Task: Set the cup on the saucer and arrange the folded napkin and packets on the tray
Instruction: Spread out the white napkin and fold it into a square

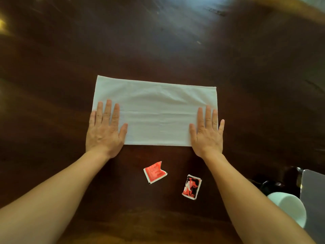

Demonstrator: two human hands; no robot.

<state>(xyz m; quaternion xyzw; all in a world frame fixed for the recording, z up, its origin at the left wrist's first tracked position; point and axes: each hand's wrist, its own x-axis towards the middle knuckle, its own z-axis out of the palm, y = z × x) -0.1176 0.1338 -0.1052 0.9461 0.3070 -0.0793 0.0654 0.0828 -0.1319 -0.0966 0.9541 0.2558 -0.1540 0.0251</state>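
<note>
- Left hand (103, 128): fingers flat and slightly spread, palm down, grasping nothing; it presses on the near left corner of the napkin (155, 111), little finger off the cloth's edge on the table.
- Right hand (207, 130): same posture, fingers extended, nothing held, laid over the near right corner; little finger hangs just past the right edge.
- Napkin: white cloth, a wide rectangle lying flat on the dark wooden table (52, 85), a few soft creases across it.
- Two packets nearer than the napkin, between the forearms: a red packet (154, 172) left of centre, tilted, and a red-and-black packet (191, 187) to its right and closer in. They lie apart, touching neither cloth nor arms.
- White cup (290, 206) at near right, partly behind the right forearm; it seems to lie on its side, cannot tell for sure.
- Grey flat edge (314, 199) just right of the cup, cropped by the frame; unclear what it is.
</note>
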